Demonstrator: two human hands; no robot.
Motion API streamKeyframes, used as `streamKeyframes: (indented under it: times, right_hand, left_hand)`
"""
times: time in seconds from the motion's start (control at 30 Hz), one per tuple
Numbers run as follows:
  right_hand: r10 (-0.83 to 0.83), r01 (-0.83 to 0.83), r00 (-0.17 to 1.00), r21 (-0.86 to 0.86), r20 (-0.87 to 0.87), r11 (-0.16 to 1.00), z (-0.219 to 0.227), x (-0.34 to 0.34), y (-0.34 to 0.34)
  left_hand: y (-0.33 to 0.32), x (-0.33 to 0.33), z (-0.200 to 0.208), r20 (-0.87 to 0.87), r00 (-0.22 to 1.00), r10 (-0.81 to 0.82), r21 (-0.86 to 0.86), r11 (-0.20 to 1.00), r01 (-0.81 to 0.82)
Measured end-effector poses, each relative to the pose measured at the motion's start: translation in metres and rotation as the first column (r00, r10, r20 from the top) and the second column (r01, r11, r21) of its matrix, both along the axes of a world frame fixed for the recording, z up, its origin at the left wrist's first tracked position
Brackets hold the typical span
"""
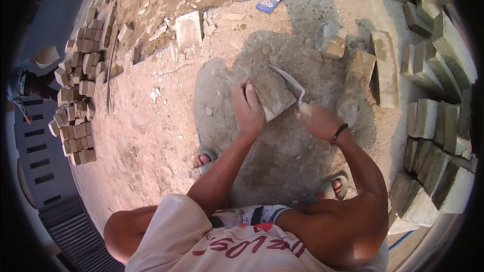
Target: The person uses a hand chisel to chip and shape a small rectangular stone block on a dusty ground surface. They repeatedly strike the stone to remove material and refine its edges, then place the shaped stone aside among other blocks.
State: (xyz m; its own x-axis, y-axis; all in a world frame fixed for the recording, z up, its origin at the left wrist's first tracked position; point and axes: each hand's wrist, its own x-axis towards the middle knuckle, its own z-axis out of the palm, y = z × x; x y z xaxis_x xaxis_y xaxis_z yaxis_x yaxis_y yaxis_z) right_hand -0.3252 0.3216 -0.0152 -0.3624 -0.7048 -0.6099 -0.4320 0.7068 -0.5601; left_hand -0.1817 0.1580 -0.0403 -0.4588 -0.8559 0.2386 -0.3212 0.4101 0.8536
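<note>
Crowding the far left: a stack of small bricks, with a co-worker on its outer side (partly lost in the dark rim). Thin rod lies just right of the stack. Next, a pale block out ahead of me with rubble around it.

Centre: my left hand grips the left edge of the work block. My right hand is wrapped around the handle of a trowel, blade along the work block's far right edge; can't tell if it touches. Hands apart, work block and blade between them. Blue packet lies farther out, well clear.

To the right, a broken chunk sits beyond the trowel, then two long blocks side by side, crowding my right. Far right: big stacked blocks.

Surface is bare dusty ground, gritty, shadow over the work spot. Outdoors, sunlit; grey slotted wall along the left.
</note>
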Motion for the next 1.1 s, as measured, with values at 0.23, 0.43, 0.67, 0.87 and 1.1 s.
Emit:
streamKeyframes:
  times: [0.23,0.43,0.67,0.87,1.1]
  right_hand:
    - [-0.134,0.086,0.988,-0.462,-0.074,0.883,0.027,0.025,-0.004]
    - [-0.130,0.096,0.989,-0.371,-0.067,0.924,0.048,0.019,-0.014]
    - [-0.009,-0.016,0.994,-0.227,-0.107,0.974,0.035,0.000,-0.018]
    - [0.134,-0.140,0.988,-0.091,-0.075,0.986,0.021,-0.008,-0.012]
    - [-0.016,-0.072,0.987,-0.522,-0.161,0.850,0.070,0.005,-0.016]
  left_hand:
    - [-0.004,0.013,-0.006,0.014,1.000,0.005,0.010,1.000,-0.005]
    - [-0.011,0.017,-0.007,0.016,1.000,-0.005,-0.025,1.000,0.005]
    - [-0.013,0.018,-0.006,0.003,1.000,-0.016,0.005,1.000,0.016]
    - [0.000,0.019,-0.019,0.037,0.990,0.134,0.082,0.987,-0.136]
    - [0.003,0.013,0.016,0.005,1.000,0.019,0.529,0.848,-0.019]
